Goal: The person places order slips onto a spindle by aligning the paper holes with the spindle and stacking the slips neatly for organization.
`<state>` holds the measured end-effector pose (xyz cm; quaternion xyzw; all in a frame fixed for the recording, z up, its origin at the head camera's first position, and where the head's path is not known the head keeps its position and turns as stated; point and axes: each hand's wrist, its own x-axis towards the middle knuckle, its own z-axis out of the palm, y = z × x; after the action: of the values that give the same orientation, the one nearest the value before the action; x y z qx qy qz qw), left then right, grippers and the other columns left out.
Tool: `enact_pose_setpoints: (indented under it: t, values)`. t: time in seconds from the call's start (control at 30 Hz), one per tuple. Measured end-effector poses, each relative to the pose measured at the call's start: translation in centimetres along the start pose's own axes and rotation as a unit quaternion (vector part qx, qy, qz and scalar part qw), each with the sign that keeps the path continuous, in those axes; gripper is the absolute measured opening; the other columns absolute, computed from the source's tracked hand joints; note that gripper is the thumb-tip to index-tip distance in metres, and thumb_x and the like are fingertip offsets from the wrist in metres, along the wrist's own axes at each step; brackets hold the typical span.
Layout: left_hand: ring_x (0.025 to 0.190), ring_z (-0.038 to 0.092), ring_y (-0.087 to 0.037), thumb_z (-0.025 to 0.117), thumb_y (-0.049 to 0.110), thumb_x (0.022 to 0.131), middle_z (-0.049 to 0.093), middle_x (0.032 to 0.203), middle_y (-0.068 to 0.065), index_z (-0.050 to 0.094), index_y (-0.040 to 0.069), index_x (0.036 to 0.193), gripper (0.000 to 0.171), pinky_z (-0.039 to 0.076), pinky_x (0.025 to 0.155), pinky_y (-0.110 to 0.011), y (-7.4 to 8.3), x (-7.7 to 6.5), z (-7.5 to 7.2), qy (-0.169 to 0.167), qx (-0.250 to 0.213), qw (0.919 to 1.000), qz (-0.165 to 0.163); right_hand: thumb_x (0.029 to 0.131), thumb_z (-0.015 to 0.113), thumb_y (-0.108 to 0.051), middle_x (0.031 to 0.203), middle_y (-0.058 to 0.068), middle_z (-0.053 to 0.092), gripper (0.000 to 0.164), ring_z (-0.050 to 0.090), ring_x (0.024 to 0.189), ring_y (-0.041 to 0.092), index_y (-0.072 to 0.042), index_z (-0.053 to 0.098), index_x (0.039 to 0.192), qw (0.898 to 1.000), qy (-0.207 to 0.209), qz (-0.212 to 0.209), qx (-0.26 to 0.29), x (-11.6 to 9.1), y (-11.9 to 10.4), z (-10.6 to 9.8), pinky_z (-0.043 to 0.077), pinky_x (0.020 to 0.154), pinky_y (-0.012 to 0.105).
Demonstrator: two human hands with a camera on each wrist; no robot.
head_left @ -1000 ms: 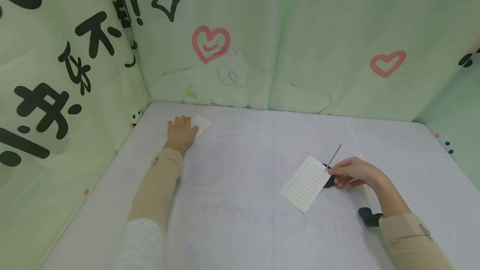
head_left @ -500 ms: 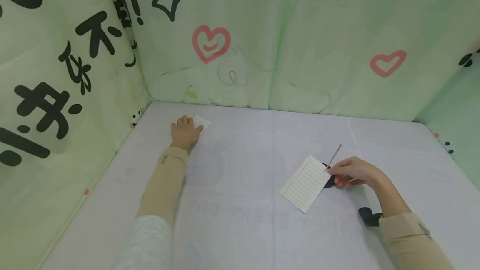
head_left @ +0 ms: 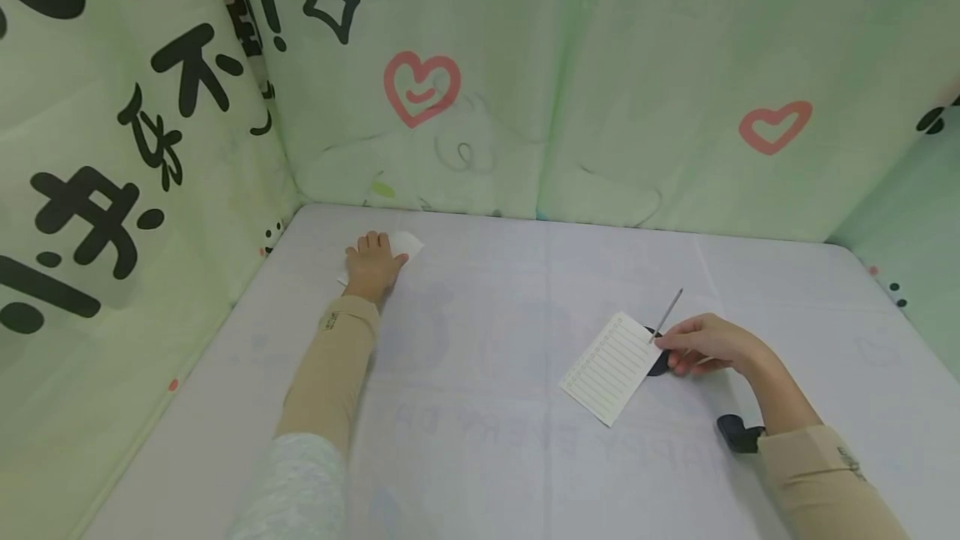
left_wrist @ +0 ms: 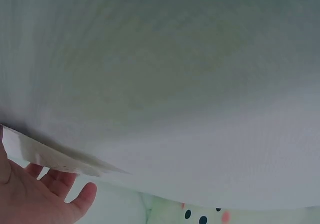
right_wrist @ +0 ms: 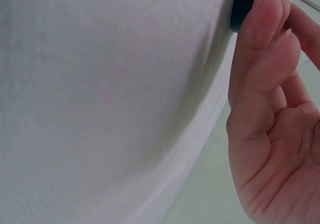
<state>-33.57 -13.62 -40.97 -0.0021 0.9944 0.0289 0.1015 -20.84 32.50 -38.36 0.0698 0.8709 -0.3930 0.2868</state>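
Note:
In the head view my left hand (head_left: pixel 372 265) lies palm down, fingers spread, over a white sheet of paper (head_left: pixel 407 247) at the far left of the table. The left wrist view shows the paper (left_wrist: pixel 50 156) standing slightly off the table at one edge against my fingers. On the right, a lined paper slip (head_left: pixel 609 369) is stuck on a bill spike, its metal spike (head_left: pixel 667 313) pointing up and its black base (head_left: pixel 658 363) partly hidden. My right hand (head_left: pixel 708 342) pinches the slip's corner beside the spike. In the right wrist view the fingertips are against the dark base (right_wrist: pixel 244 7).
The white-covered table (head_left: pixel 480 440) is bounded by a green printed curtain (head_left: pixel 480 165) behind and a printed curtain (head_left: pixel 135 315) on the left. A black device (head_left: pixel 738 433) sits at my right wrist.
My left hand has shifted a little to the right over the white sheet, and a paper edge now shows at its near left side. My right hand and the slip have stayed put.

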Motion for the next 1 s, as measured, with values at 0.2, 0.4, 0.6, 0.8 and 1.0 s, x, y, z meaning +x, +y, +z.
enact_pose_setpoints:
  t: [0.2,0.4,0.6,0.8,1.0]
  values:
    - [0.127,0.025,-0.039,0.037,0.043,0.096,0.026,0.136,-0.026,0.016,-0.006,0.139,0.069,0.024,0.103,-0.053,0.2,-0.6,-0.5,0.027,-0.009,0.9996,-0.002,0.086,0.062,-0.029,0.066,-0.001,0.063,0.029,0.060,0.062,0.012,-0.002,0.064,0.096,1.000,0.004,0.002,-0.001,0.0,0.0,0.0,0.048,0.057,0.026]
    - [0.127,0.025,-0.039,0.034,0.023,0.099,0.026,0.137,-0.027,0.013,-0.002,0.140,0.053,0.022,0.104,-0.052,0.0,-0.1,-0.3,0.051,0.007,0.9986,0.011,0.085,0.062,-0.031,0.066,-0.001,0.063,0.031,0.060,0.062,0.013,-0.002,0.064,0.096,1.000,0.005,0.001,-0.002,0.0,0.0,0.0,0.047,0.058,0.028]
    - [0.123,0.032,-0.039,0.032,0.008,0.097,0.034,0.133,-0.026,0.018,-0.001,0.139,0.046,0.026,0.102,-0.052,0.0,0.1,-0.2,0.075,0.010,0.9964,0.036,0.085,0.062,-0.031,0.066,-0.001,0.063,0.032,0.060,0.061,0.013,-0.002,0.064,0.096,1.000,0.002,-0.004,-0.004,0.0,0.1,0.0,0.047,0.058,0.027]
    - [0.115,0.042,-0.038,0.039,0.004,0.095,0.044,0.124,-0.024,0.027,-0.002,0.133,0.040,0.033,0.096,-0.052,0.1,-0.1,-0.3,0.114,0.007,0.9915,0.063,0.086,0.061,-0.029,0.066,-0.001,0.062,0.030,0.059,0.061,0.013,-0.001,0.064,0.097,1.000,0.007,-0.003,-0.004,-0.1,0.0,0.1,0.047,0.057,0.028]
    - [0.105,0.052,-0.034,0.046,0.006,0.092,0.053,0.118,-0.019,0.045,-0.001,0.122,0.031,0.042,0.088,-0.047,0.2,0.7,-1.8,0.043,-0.153,0.9869,0.030,0.086,0.062,-0.029,0.066,-0.001,0.062,0.030,0.060,0.061,0.014,-0.001,0.064,0.096,1.000,0.009,-0.003,-0.004,-0.2,-0.1,0.2,0.047,0.057,0.028]
